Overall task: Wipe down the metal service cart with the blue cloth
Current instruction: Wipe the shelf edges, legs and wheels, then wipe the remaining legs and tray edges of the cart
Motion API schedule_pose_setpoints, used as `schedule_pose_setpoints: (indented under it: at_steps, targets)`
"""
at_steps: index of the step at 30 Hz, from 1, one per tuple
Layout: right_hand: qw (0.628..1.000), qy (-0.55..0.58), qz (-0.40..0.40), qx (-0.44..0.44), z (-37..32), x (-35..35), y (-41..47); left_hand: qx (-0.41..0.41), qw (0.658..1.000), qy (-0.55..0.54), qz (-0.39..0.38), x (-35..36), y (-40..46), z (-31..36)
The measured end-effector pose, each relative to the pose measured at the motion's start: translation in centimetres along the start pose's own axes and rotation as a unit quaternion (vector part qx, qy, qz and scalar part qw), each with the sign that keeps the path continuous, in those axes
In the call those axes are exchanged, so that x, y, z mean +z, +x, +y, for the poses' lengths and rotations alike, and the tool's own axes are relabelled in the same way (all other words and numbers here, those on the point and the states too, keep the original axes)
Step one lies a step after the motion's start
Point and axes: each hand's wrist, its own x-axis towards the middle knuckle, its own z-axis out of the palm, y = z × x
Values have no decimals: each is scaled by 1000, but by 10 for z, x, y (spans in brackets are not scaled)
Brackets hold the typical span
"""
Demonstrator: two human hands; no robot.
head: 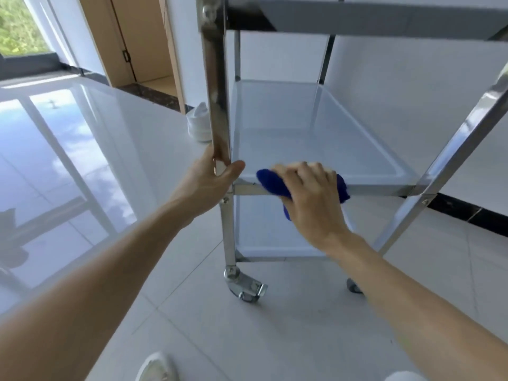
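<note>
The metal service cart [215,78] fills the middle and right of the head view, with shiny upright posts, a top shelf, a white middle shelf [302,133] and a lower shelf. My left hand [211,180] is wrapped around the near left post at middle-shelf height. My right hand [310,196] presses the bunched blue cloth [272,184] against the front rail of the middle shelf. Most of the cloth is hidden under my fingers.
The cart stands on castors [244,284] on a glossy pale tiled floor. A white shoe [199,123] sits on the floor behind the left post. A white wall with dark skirting is at the right, a wooden door at the back left. My own shoe [156,368] shows at the bottom.
</note>
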Motion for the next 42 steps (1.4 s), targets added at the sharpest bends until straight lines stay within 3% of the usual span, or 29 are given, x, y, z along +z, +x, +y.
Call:
schedule_pose_setpoints:
  at_steps: [2,4,6,9,15,19,24,29,34,42]
  targets:
    - [998,-17,18,-65,-15,19,-27,-4,1000,26,11,4,0,-16]
    - [996,-12,-14,-91,-18,38,-54,-6,1000,16,-4,8,-6,-34]
    - [993,29,-113,-25,-15,60,-74,4,1000,4,-28,14,-14,-55]
    - [956,104,-231,151,-4,91,-86,24,998,2,-52,24,-18,-80]
    - [935,134,-228,234,-11,146,-53,74,994,80,7,47,-11,-103]
    - [873,148,-451,116,-38,179,-59,54,996,56,49,55,-11,-102]
    - [881,145,-437,104,-27,183,-65,64,995,47,58,56,-15,-102]
    - [870,103,-480,49,-17,177,-75,41,993,95,56,56,-12,-106]
    - [923,-24,-383,35,-41,195,-92,-3,984,146,105,63,-10,-105]
    - [935,-21,-355,2,17,178,-114,-19,982,174,71,59,-8,-103]
